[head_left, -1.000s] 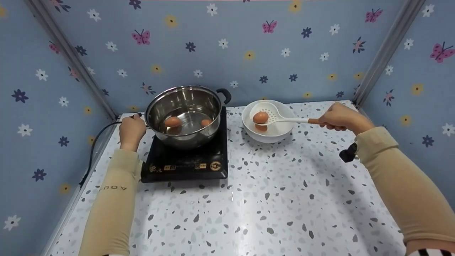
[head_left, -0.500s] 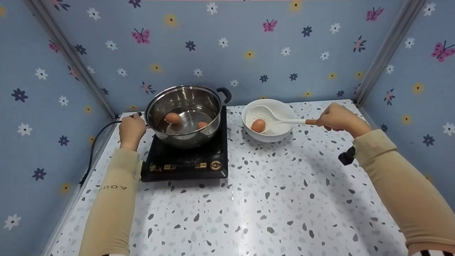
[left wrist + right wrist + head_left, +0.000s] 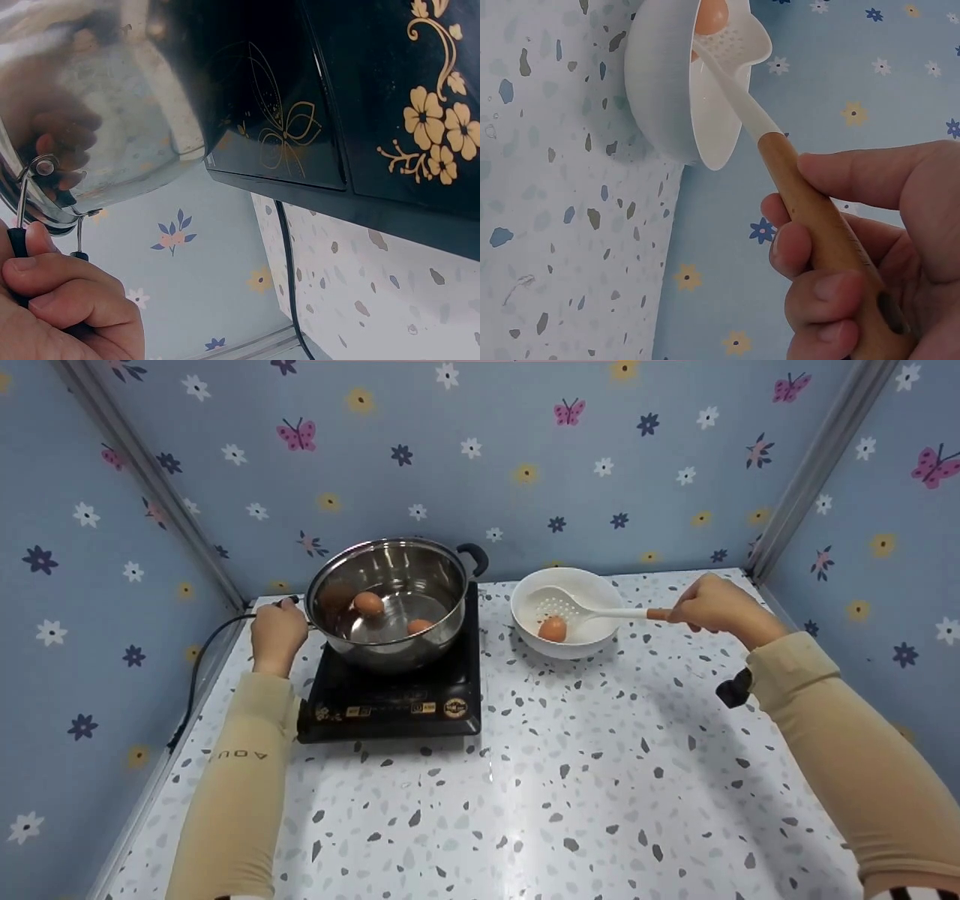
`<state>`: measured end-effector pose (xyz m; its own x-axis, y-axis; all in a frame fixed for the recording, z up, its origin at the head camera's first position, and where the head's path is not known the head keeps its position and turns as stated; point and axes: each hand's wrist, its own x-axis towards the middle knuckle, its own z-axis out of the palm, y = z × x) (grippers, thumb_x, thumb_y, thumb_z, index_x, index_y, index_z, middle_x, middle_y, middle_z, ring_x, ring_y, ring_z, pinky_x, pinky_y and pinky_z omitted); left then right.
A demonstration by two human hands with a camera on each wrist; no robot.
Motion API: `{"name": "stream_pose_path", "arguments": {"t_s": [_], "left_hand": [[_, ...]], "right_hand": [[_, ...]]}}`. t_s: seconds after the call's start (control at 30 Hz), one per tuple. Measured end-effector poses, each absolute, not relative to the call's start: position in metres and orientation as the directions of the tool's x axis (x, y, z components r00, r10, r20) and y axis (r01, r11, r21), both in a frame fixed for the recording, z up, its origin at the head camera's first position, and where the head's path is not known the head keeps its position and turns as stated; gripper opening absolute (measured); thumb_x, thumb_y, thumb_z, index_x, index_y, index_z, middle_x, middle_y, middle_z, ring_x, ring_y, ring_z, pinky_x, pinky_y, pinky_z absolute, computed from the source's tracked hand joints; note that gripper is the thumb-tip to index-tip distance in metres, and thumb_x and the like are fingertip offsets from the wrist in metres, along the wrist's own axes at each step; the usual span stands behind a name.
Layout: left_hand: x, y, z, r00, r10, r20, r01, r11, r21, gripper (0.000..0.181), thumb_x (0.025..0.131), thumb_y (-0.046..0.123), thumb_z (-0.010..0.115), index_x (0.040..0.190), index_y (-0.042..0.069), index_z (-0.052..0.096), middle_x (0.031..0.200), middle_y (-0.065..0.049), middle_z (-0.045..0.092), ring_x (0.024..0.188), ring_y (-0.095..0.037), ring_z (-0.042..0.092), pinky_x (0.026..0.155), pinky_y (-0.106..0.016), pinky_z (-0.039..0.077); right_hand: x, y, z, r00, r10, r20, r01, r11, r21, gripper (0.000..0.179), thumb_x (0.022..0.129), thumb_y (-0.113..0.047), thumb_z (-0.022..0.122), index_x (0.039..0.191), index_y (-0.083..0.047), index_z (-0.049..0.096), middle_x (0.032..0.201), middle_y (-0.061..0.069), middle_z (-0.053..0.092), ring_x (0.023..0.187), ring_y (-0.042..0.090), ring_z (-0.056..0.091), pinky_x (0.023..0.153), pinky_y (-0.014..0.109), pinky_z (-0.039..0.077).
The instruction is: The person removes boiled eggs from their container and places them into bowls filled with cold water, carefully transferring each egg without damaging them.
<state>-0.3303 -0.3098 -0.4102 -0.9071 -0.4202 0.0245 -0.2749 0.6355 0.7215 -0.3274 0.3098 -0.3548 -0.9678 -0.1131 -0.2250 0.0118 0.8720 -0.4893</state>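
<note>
My left hand (image 3: 279, 631) grips the left handle (image 3: 18, 244) of a steel pot (image 3: 390, 656). Inside the pot lie two brown eggs, one egg (image 3: 368, 604) toward the left and another egg (image 3: 420, 626) at the front right. My right hand (image 3: 716, 606) holds a white slotted skimmer (image 3: 611, 613) by its wooden handle (image 3: 810, 199). The skimmer's head is down inside a white bowl (image 3: 577, 651). A brown egg (image 3: 553, 628) shows at the front edge of that head. In the right wrist view, a small orange-brown patch shows beside the skimmer's neck.
Under the pot is a black induction cooker (image 3: 390, 724), its cord (image 3: 196, 660) running off to the left. Both stand with the bowl on a speckled table (image 3: 525, 810). Blue flowered panels (image 3: 480, 457) close in the back and sides.
The skimmer has been lowered and tipped into the bowl, and its egg has dropped lower. Both eggs in the pot have shifted slightly. My left hand keeps its grip.
</note>
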Motion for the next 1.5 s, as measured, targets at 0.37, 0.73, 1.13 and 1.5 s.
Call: {"name": "stream_pose_path", "arguments": {"t_s": [0.37, 0.73, 1.13, 1.5], "left_hand": [[-0.33, -0.312, -0.412, -0.908, -0.418, 0.029, -0.268, 0.632, 0.727, 0.046, 0.117, 0.028, 0.022, 0.086, 0.009, 0.05, 0.095, -0.023, 0.055, 0.09, -0.041, 0.056, 0.087, -0.055, 0.046], [-0.329, -0.312, -0.411, -0.915, -0.402, 0.042, -0.252, 0.648, 0.719, 0.046, 0.118, 0.027, 0.022, 0.081, 0.012, 0.045, 0.085, -0.017, 0.049, 0.078, -0.033, 0.05, 0.075, -0.045, 0.041], [-0.329, -0.309, -0.41, -0.909, -0.415, 0.026, -0.264, 0.624, 0.735, 0.052, 0.117, 0.028, 0.021, 0.103, -0.004, 0.059, 0.11, -0.034, 0.061, 0.101, -0.048, 0.06, 0.093, -0.058, 0.048], [-0.329, -0.311, -0.411, -0.909, -0.416, -0.001, -0.284, 0.619, 0.733, 0.06, 0.118, 0.029, 0.02, 0.126, -0.014, 0.061, 0.116, -0.033, 0.061, 0.102, -0.045, 0.06, 0.093, -0.057, 0.048]], "right_hand": [[-0.327, 0.312, -0.354, -0.978, -0.09, -0.189, 0.011, 0.879, -0.476, 0.038, 0.104, -0.027, 0.069, 0.116, 0.007, 0.079, 0.079, 0.006, 0.066, 0.072, 0.024, 0.05, 0.063, 0.037, 0.043], [-0.333, 0.315, -0.352, -0.974, -0.08, -0.211, 0.04, 0.86, -0.509, 0.035, 0.103, -0.024, 0.067, 0.112, 0.008, 0.077, 0.078, 0.008, 0.063, 0.067, 0.02, 0.048, 0.06, 0.034, 0.042], [-0.334, 0.314, -0.343, -0.965, -0.115, -0.237, 0.062, 0.775, -0.628, 0.033, 0.107, -0.023, 0.063, 0.116, 0.007, 0.074, 0.069, -0.002, 0.058, 0.052, 0.011, 0.04, 0.053, 0.031, 0.039], [-0.338, 0.295, -0.315, -0.97, -0.088, -0.228, 0.091, 0.736, -0.671, 0.037, 0.108, -0.024, 0.064, 0.124, 0.009, 0.071, 0.069, -0.002, 0.058, 0.052, 0.01, 0.04, 0.052, 0.03, 0.036]]}}
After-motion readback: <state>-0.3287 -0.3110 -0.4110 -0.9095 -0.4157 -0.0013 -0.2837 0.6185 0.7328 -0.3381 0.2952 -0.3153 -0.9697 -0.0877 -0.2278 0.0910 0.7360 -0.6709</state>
